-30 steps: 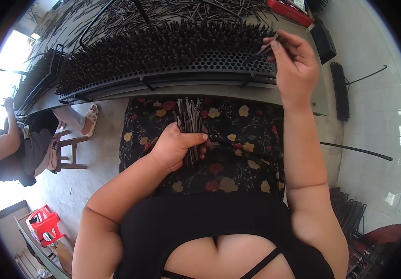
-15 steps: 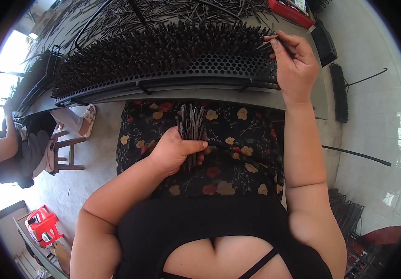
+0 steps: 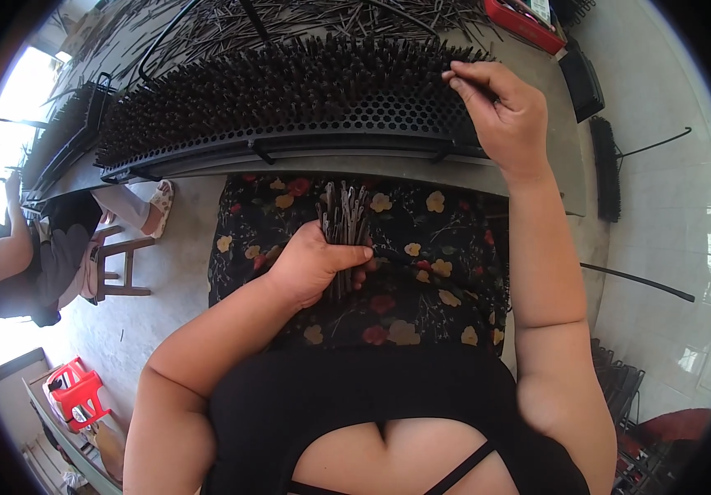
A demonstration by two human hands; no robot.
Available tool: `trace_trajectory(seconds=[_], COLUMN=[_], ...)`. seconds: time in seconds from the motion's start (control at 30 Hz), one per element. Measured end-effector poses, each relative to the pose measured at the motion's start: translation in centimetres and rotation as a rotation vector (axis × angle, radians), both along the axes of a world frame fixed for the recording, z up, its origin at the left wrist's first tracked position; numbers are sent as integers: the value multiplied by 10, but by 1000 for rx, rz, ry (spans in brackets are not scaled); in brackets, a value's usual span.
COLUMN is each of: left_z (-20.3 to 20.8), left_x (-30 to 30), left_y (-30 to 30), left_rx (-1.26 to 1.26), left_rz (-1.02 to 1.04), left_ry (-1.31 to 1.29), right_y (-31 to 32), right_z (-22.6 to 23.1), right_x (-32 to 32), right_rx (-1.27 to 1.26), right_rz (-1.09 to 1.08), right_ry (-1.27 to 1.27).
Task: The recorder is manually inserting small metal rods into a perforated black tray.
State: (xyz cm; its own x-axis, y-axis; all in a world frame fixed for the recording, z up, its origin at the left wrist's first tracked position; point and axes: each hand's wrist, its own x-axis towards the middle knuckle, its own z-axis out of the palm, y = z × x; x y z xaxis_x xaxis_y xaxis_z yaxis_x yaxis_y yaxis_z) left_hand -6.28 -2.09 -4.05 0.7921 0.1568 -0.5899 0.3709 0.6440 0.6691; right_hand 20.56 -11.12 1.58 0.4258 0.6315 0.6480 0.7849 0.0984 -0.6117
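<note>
Over my lap, my left hand (image 3: 310,262) is closed around a bundle of thin dark sticks (image 3: 344,208), their tops pointing away from me. A long black perforated rack (image 3: 401,117) lies across the bench, crowded with upright dark sticks (image 3: 273,82); rows of bare holes show along its near right part. At the rack's right end, my right hand (image 3: 510,120) has thumb and forefinger pinched together just above the sticks. Whatever is between those fingertips, if anything, is too small to make out.
Loose sticks (image 3: 421,18) are scattered on the bench behind the rack. A red tray (image 3: 527,29) stands at the far right. At left, another person (image 3: 25,268) sits by a similar rack (image 3: 66,136). A wooden stool (image 3: 128,264) and a red plastic stool (image 3: 79,398) stand on the floor.
My right hand has shifted slightly left along the rack's right end, and the stick seen in its fingers is no longer visible. My left hand keeps the bundle in nearly the same place.
</note>
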Motion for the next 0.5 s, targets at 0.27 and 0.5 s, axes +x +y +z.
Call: trace_trajectory(seconds=[0.27, 0.5], left_z=[0, 1], left_x=[1, 1], left_y=[0, -1], left_rx=[15, 25], left_rz=[-12, -4], left_ry=[11, -13], right_y=[7, 8], right_z=[4, 6], right_x=[9, 4], right_rx=[-24, -68], right_rz=[-128, -42], right_ry=[-303, -496])
